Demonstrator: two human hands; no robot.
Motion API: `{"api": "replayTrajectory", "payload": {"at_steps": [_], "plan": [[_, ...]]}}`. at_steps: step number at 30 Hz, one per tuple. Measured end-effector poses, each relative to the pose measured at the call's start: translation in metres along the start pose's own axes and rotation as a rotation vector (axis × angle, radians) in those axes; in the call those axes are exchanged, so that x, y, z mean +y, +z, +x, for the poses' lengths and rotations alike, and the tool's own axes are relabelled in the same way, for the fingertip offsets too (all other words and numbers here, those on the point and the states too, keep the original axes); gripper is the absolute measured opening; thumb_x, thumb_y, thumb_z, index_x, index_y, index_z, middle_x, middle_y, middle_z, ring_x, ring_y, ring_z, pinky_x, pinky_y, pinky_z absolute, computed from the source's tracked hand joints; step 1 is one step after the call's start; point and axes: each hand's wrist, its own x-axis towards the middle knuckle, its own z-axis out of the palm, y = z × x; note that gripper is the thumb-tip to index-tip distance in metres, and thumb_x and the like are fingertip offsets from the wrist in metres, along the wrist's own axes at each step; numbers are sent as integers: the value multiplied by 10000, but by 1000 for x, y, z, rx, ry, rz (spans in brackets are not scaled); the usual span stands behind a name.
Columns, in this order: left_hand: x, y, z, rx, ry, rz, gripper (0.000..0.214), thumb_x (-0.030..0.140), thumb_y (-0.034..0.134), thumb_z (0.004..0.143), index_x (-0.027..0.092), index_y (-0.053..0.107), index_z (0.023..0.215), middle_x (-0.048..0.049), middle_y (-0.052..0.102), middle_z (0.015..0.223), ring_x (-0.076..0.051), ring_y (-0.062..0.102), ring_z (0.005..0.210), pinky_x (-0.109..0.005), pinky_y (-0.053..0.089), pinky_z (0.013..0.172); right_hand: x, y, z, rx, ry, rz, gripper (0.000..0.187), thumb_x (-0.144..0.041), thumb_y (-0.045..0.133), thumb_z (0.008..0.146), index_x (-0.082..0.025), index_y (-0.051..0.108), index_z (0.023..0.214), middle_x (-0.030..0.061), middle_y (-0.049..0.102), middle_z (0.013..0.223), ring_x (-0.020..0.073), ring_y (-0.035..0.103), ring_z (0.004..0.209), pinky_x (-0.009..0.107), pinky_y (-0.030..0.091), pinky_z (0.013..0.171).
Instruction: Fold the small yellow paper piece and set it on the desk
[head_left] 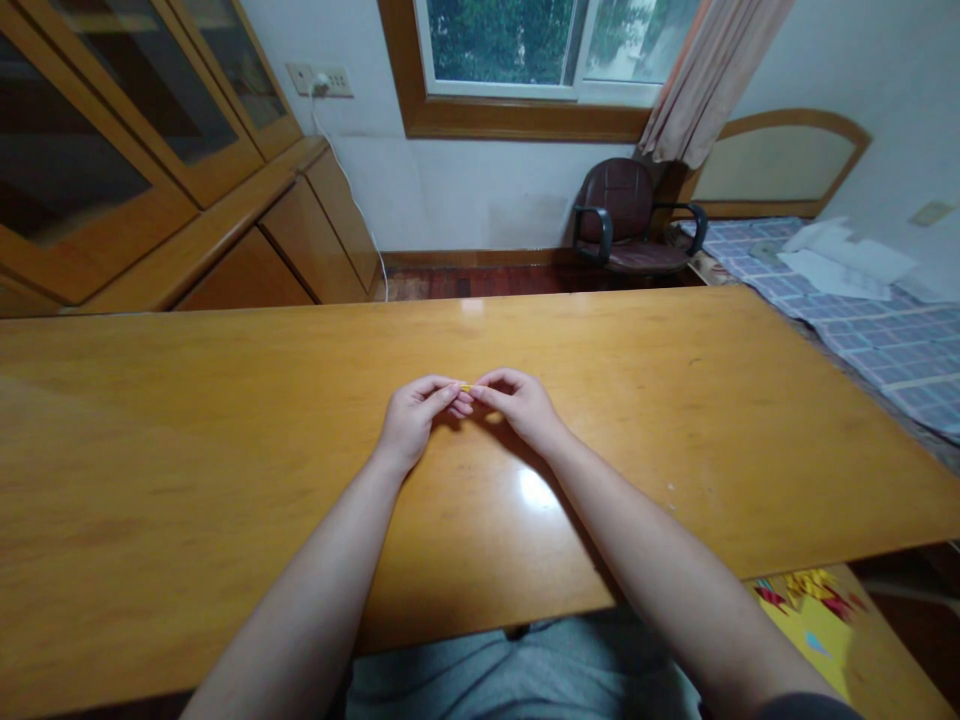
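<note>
The left hand and right hand pinch a slender yellow piece above the glossy wood-grained table.

The left hand and right hand pinch a yellow piece over the wooden table.

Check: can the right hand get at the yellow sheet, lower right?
Likely yes: the yellow sheet lies mostly exposed near the right forearm, past the table; the right hand should first release the yellow bit.

A chair stands on the floor beyond the wooden table, and white papers lie on the bed to the table's right.
</note>
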Motion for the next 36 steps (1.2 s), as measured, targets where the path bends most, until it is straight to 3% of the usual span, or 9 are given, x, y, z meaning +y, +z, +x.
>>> {"api": "replayTrajectory", "payload": {"at_steps": [7,16,26,36], "plan": [[1,3,-1,-5,2,-38,222,358,736,769,144,707,821,-60,741,737,-151,668,612,-266,538,605,-2,2,-1,24,19,0,232,-373,781,693,-166,708,770,17,706,735,131,608,663,266,468,678],[2,5,-1,27,53,97,218,349,761,754,150,706,824,-39,726,721,-141,659,639,-257,530,634,-2,0,0,61,-29,-92,212,-377,765,710,-176,718,762,30,727,768,151,632,712,275,482,713],[1,0,2,31,-44,-49,185,302,763,730,133,703,777,-59,745,716,-143,656,572,-262,530,582,-4,2,0,46,13,-27,213,-360,755,698,-167,709,775,20,711,742,138,613,671,270,476,683],[2,1,2,86,3,-8,248,363,762,734,139,684,804,-62,744,745,-157,679,623,-263,541,583,-2,0,2,-3,72,112,318,-473,739,731,-178,687,839,21,706,751,143,636,679,279,509,682]]}}
